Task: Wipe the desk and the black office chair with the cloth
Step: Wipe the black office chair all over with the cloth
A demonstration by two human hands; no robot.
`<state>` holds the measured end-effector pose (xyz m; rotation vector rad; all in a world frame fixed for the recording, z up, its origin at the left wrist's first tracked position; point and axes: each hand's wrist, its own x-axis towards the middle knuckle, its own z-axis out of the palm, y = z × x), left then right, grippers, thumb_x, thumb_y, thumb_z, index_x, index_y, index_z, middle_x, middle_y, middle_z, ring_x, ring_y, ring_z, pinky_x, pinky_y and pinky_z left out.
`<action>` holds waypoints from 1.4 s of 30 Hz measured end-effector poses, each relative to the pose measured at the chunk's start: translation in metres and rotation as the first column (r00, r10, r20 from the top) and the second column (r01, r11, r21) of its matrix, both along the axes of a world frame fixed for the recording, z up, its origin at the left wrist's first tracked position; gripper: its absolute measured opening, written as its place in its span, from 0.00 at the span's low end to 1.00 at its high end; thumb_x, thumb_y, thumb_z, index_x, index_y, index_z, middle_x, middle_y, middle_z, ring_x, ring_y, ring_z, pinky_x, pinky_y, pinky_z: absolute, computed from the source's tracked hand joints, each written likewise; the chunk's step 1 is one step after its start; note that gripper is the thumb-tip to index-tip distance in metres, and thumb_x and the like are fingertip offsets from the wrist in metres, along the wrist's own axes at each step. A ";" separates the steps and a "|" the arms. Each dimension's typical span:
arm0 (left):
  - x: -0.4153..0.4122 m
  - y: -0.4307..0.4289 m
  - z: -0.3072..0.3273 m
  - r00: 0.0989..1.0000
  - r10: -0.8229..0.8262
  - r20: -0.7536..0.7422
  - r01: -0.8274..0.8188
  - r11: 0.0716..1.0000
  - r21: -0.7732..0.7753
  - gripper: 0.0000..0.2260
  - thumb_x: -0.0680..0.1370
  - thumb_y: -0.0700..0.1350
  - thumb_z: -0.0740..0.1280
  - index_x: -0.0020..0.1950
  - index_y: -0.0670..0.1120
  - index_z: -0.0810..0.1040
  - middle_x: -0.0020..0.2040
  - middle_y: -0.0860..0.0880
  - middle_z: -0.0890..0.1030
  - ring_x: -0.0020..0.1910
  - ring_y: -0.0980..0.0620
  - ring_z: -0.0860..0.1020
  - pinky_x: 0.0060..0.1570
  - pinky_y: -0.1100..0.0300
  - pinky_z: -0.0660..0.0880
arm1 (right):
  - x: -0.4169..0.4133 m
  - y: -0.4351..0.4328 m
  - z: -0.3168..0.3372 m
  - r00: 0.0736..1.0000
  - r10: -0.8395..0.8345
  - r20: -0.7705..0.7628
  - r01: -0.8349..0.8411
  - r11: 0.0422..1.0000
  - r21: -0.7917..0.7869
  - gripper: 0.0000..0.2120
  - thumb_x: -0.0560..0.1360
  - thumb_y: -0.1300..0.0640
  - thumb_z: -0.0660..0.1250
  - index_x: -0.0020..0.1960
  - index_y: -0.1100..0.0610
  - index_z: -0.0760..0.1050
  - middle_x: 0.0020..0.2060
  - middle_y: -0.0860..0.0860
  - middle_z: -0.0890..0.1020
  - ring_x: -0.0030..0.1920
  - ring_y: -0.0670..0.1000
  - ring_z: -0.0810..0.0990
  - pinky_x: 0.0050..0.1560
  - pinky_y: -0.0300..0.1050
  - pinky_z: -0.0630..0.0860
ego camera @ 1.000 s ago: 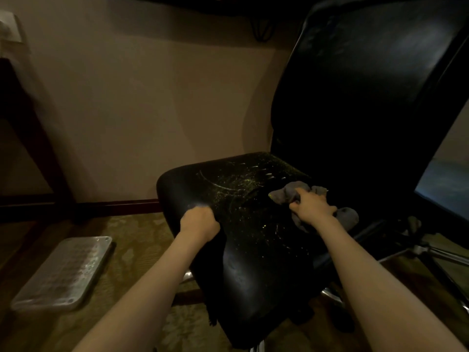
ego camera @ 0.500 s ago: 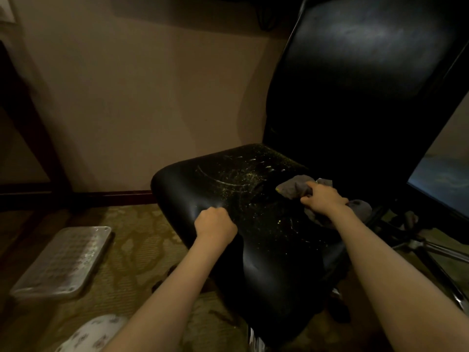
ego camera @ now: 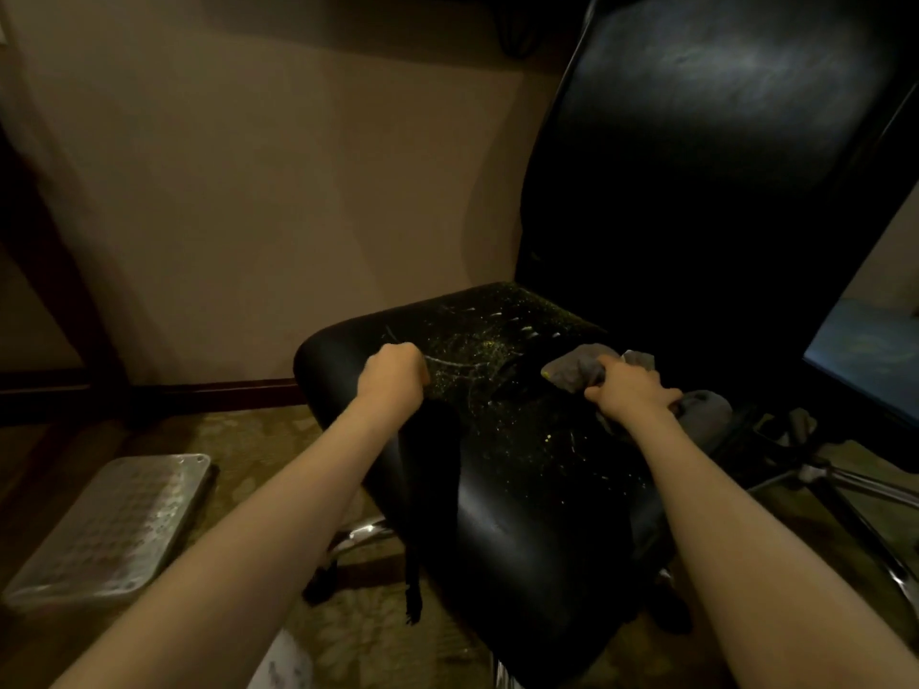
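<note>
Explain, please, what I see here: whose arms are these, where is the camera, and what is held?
No machine here: these are a person's two bare arms. The camera sits on the person's head and looks forward and down, so the arms enter from below. In front stands a black office chair; its seat carries pale specks and scratch-like marks. The right hand grips a crumpled grey cloth on the seat's rear part. The left hand is curled at the seat's left side; whether it holds anything, I cannot tell. On the patterned carpet, to the left, lies a flat metal-looking tray.
</note>
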<state>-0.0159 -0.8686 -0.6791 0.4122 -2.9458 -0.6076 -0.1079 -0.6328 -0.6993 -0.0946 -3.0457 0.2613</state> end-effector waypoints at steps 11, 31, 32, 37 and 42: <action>-0.095 -0.074 0.001 0.984 -0.156 -0.082 0.158 0.987 0.022 0.12 0.77 0.36 0.63 0.59 0.44 0.77 0.57 0.43 0.77 0.55 0.45 0.76 0.46 0.59 0.71 | -0.012 0.000 -0.002 0.998 -0.047 -0.034 0.046 0.999 -0.022 0.24 0.78 0.50 0.63 0.72 0.48 0.63 0.66 0.57 0.70 0.66 0.61 0.67 0.63 0.58 0.64; -0.283 -0.098 0.010 0.760 -0.647 0.063 0.646 0.763 0.030 0.17 0.78 0.36 0.58 0.63 0.49 0.75 0.65 0.44 0.74 0.63 0.45 0.73 0.62 0.56 0.70 | -0.127 -0.088 0.025 0.810 -0.540 -0.227 0.497 0.839 -0.221 0.17 0.80 0.53 0.59 0.69 0.52 0.66 0.65 0.59 0.70 0.67 0.61 0.64 0.63 0.56 0.63; -0.287 -0.100 0.011 0.753 -0.654 0.075 0.653 0.756 0.034 0.17 0.78 0.36 0.58 0.64 0.48 0.75 0.65 0.44 0.74 0.63 0.45 0.73 0.62 0.56 0.70 | -0.133 -0.090 0.025 0.811 -0.544 -0.216 0.510 0.838 -0.193 0.17 0.80 0.53 0.58 0.69 0.51 0.66 0.65 0.59 0.70 0.67 0.61 0.64 0.63 0.56 0.62; -0.306 -0.098 0.016 0.696 -0.706 0.132 0.708 0.705 0.038 0.17 0.78 0.35 0.58 0.65 0.48 0.75 0.66 0.44 0.73 0.64 0.46 0.73 0.62 0.59 0.69 | -0.165 -0.095 0.010 0.824 -0.545 -0.157 0.532 0.838 -0.119 0.18 0.80 0.52 0.59 0.70 0.49 0.65 0.66 0.57 0.70 0.67 0.61 0.63 0.63 0.58 0.63; -0.335 -0.094 0.000 0.757 -0.612 0.230 0.638 0.768 -0.056 0.20 0.79 0.38 0.57 0.72 0.41 0.64 0.68 0.39 0.70 0.65 0.42 0.71 0.64 0.51 0.70 | -0.202 -0.084 -0.009 0.843 -0.517 -0.146 0.521 0.854 -0.015 0.17 0.79 0.48 0.59 0.66 0.51 0.69 0.60 0.58 0.74 0.61 0.61 0.70 0.60 0.57 0.69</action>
